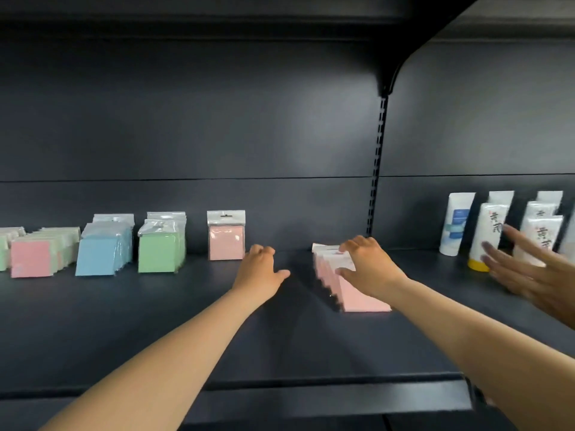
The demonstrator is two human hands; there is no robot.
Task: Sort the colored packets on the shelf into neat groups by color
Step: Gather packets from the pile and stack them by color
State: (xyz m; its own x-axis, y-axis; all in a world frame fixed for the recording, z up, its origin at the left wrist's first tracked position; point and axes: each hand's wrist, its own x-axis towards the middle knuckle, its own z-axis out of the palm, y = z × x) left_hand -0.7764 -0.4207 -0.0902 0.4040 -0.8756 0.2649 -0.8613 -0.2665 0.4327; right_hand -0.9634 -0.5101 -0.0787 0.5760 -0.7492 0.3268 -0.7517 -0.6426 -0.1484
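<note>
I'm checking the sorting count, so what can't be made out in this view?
- Row of pink packets: motion-blurred and part covered by the right hand; count unclear.
- Mixed packets at far left: cut by the frame edge.
- White tubes: blurred; another person's hand covers some.

A row of pale pink packets (351, 284) leans front to back on the dark shelf (155, 321), right of centre. One pink packet (226, 236) stands upright alone further left. Beyond it stand a green group (160, 244), a blue group (104, 247), and a mixed pink and green bunch (37, 251) at far left.
</note>
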